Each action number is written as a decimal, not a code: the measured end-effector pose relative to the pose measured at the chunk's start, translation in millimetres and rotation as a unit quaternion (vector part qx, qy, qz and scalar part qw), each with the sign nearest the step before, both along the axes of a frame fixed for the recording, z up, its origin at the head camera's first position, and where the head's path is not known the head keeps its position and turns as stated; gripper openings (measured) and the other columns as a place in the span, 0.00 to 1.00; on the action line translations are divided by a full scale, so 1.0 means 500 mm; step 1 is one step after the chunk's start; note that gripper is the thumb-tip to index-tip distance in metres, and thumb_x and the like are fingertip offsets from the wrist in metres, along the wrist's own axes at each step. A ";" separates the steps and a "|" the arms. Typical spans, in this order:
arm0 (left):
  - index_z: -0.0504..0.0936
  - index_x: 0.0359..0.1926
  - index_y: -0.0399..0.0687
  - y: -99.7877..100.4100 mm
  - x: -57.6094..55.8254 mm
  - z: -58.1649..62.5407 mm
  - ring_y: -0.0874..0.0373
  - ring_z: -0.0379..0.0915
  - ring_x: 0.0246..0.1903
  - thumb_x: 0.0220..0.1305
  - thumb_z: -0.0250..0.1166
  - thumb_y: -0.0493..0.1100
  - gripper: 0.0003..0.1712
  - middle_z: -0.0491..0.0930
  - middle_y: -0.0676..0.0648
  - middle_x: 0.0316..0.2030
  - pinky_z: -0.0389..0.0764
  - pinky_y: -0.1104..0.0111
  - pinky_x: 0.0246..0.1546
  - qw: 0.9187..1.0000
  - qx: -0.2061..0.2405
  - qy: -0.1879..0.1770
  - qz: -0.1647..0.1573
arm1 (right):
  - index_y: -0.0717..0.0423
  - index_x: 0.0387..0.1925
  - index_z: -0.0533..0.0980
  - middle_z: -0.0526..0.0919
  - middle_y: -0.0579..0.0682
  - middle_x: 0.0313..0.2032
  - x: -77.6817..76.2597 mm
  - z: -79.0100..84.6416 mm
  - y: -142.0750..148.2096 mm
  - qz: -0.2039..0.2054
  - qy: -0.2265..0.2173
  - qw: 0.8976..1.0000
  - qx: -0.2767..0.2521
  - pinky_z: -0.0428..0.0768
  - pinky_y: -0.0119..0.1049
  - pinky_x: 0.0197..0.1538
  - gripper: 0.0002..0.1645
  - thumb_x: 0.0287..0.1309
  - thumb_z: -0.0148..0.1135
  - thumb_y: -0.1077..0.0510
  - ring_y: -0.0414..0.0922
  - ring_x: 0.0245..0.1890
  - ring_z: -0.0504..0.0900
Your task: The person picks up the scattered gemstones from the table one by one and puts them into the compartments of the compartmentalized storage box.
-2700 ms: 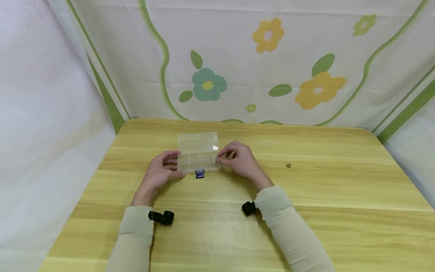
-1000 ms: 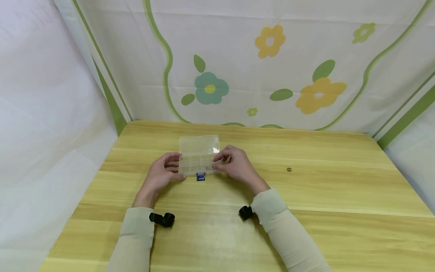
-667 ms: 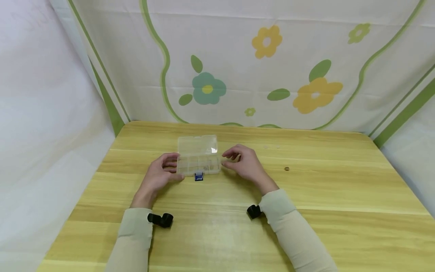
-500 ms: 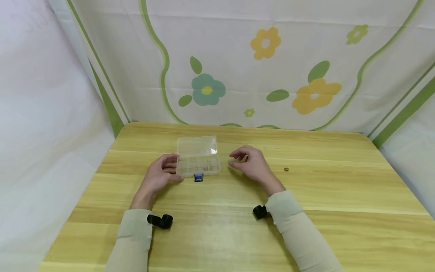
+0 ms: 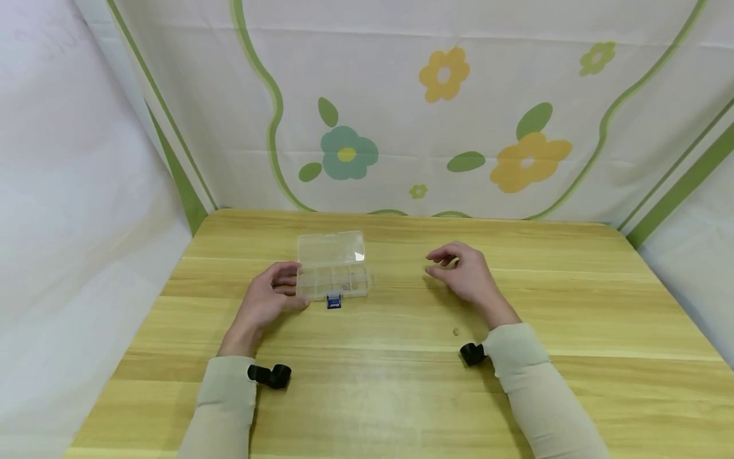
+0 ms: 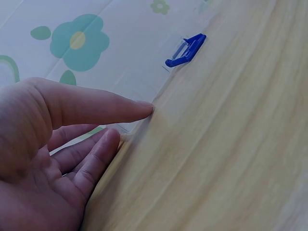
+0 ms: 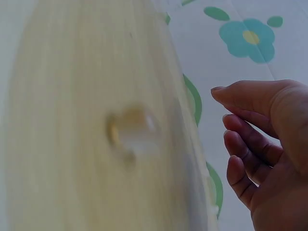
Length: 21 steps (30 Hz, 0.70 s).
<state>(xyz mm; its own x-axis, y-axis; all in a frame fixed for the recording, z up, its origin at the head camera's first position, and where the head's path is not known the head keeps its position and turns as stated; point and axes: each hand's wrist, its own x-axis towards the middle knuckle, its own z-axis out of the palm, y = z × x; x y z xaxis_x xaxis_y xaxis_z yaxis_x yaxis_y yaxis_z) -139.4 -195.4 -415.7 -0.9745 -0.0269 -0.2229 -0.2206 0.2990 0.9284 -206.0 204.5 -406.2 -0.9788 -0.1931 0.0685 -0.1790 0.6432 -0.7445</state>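
A clear compartment box (image 5: 323, 280) lies on the table with its lid raised toward the back and a blue latch (image 5: 334, 301) at its front. My left hand (image 5: 264, 299) holds the box's left end between thumb and fingers; the left wrist view shows the thumb (image 6: 106, 108) touching its edge. Small dark bits lie in the box's right compartments. My right hand (image 5: 467, 274) is over the table to the right of the box, fingers loosely bent, with nothing visible between them. A small gold ring-shaped thing (image 5: 455, 331), blurred in the right wrist view, is left of my right wrist.
The wooden table (image 5: 367, 382) runs back to a white flowered cloth (image 5: 395, 115). Black wrist cameras (image 5: 269, 376) sit at both cuffs. The table's far edge lies behind the box.
My right hand has left the box and moved right, over where small clear pieces and the gold ring lay. A ring-shaped thing now shows nearer the wrist. The left hand keeps its hold.
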 end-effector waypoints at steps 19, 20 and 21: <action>0.71 0.77 0.48 0.003 0.002 0.001 0.44 0.75 0.63 0.58 0.79 0.30 0.47 0.74 0.38 0.70 0.77 0.52 0.69 1.000 0.000 -0.002 -0.001 | 0.53 0.56 0.86 0.85 0.56 0.55 0.023 0.005 0.141 -0.070 -0.019 0.997 0.023 0.82 0.32 0.45 0.20 0.68 0.74 0.49 0.52 0.53 0.81; 0.71 0.77 0.48 0.002 0.002 0.002 0.44 0.75 0.64 0.58 0.79 0.30 0.47 0.74 0.38 0.70 0.76 0.52 0.69 1.000 0.000 -0.002 -0.002 | 0.53 0.56 0.86 0.85 0.56 0.55 0.025 0.005 0.147 -0.073 -0.022 0.997 0.025 0.82 0.33 0.44 0.20 0.68 0.74 0.48 0.52 0.53 0.81; 0.71 0.77 0.48 0.002 0.002 0.002 0.44 0.75 0.64 0.58 0.79 0.30 0.47 0.74 0.38 0.70 0.76 0.52 0.69 1.000 0.000 -0.002 -0.002 | 0.52 0.56 0.86 0.85 0.56 0.55 0.026 0.005 0.153 -0.075 -0.025 0.996 0.029 0.82 0.33 0.44 0.21 0.68 0.74 0.47 0.52 0.53 0.81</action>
